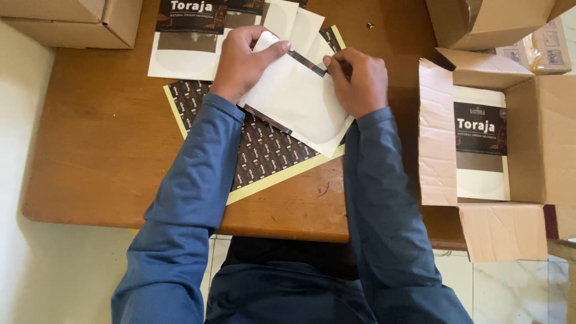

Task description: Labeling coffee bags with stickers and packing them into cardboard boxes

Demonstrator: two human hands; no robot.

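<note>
My left hand [243, 60] grips the top left corner of a white pouch [297, 102], thumb on its upper edge. My right hand [357, 81] pinches a narrow dark sticker strip [307, 63] at the pouch's top right edge. The pouch is tilted above a sheet of dark patterned stickers with a yellow border [264, 153] that lies on the wooden table [96, 150]. More white pouches [303, 27] are fanned out behind my hands.
A white pouch with a dark label [186, 36] lies at the back left. An open cardboard box [528, 138] at the right holds labelled pouches [480, 144]. Further boxes stand at the back left [78, 21] and back right [486, 21]. A small screw [370, 26] lies on the table.
</note>
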